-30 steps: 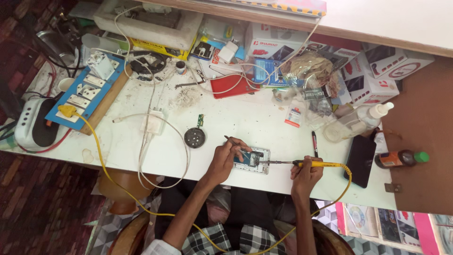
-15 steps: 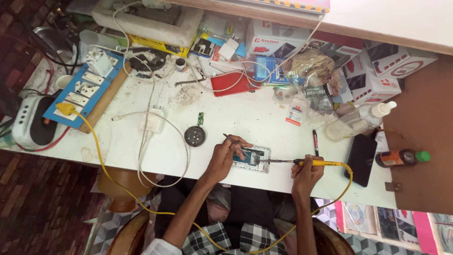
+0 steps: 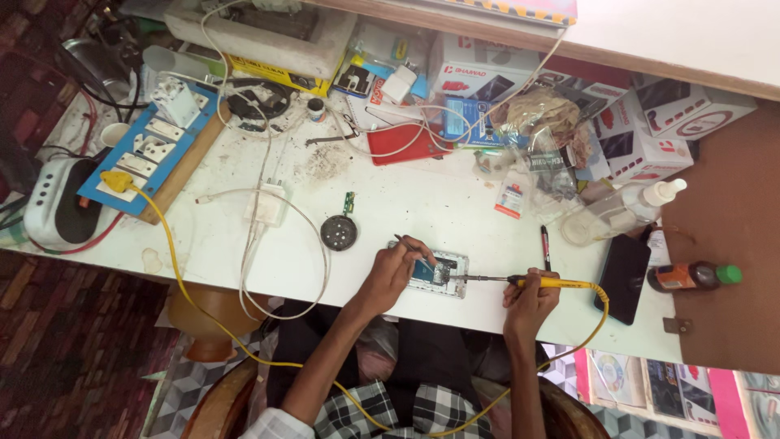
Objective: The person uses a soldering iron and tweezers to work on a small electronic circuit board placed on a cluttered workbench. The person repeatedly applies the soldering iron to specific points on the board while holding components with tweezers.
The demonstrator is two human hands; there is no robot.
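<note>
At the lower middle of the frame, the left hand (image 3: 390, 272) is pinching thin tweezers (image 3: 406, 242) over an opened phone (image 3: 439, 272) lying near the counter's (image 3: 455, 203) front edge. The right hand (image 3: 528, 297) is gripping a yellow-handled soldering iron (image 3: 540, 281), its tip resting on the phone's insides. The board looks light, stiff and fragile, best steadied by its frame edges. The iron's yellow cord (image 3: 601, 317) is looping off the edge. Bare counter is lying just above the phone; farther up, boxes (image 3: 658, 138), cables and a blue socket board (image 3: 154, 146) are crowding the back.
</note>
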